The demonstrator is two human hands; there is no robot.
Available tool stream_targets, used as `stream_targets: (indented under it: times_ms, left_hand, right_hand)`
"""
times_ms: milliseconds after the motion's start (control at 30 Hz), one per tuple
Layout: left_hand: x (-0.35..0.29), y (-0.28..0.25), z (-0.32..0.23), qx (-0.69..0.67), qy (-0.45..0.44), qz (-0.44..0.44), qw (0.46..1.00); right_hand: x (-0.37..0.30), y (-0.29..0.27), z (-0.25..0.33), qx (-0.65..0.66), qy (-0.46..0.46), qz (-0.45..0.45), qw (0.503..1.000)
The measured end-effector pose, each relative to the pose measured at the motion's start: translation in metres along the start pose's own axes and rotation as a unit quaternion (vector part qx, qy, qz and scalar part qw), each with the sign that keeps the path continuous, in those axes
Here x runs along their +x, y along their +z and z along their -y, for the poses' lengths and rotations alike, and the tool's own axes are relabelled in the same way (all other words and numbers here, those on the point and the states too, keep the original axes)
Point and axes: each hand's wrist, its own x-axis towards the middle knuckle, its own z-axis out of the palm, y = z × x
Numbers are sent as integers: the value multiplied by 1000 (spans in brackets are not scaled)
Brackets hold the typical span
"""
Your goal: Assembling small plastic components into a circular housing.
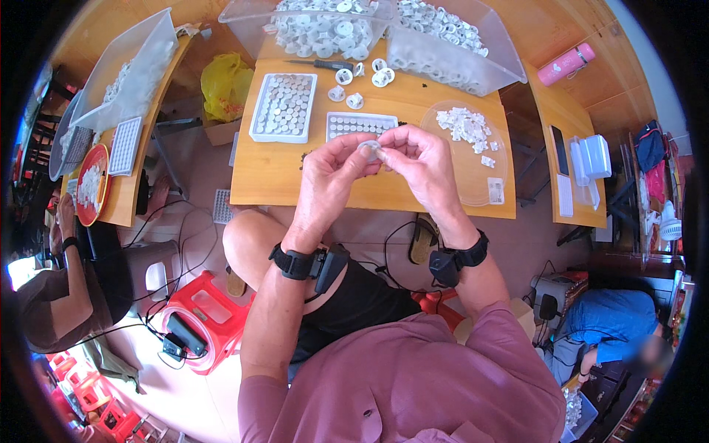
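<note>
Above the near part of the wooden table (354, 188), both my hands pinch a small white round plastic part (370, 150). My left hand (332, 168) has it between thumb and fingers on one side. On the other side the thumb and fingertips of my right hand (419, 159) close on it, hiding some of its shape. Just behind the hands lies a small white tray (330, 134) with rows of round pieces. Several loose white round parts (354, 101) stand farther back. To the right, small white pieces (464, 124) are heaped on a clear round plate (447, 168).
A larger white tray (277, 138) of discs and a dark screwdriver (334, 65) lie to the left. Two clear bins (247, 22) (509, 70) of white parts line the back. A co-worker's arm (70, 266) is at far left; a person in blue (609, 317) is at lower right.
</note>
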Motion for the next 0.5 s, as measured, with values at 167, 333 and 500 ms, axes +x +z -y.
stream_targets:
  times_ms: [167, 333, 500]
  left_hand:
    - [0, -1, 4, 54, 24, -23, 998]
    - [2, 0, 7, 81, 36, -37, 995]
    - [6, -2, 3, 61, -32, -60, 996]
  right_hand:
    - [1, 3, 2, 19, 18, 7, 1000]
    - [0, 15, -8, 36, 0, -27, 999]
    - [5, 18, -21, -4, -5, -59, 998]
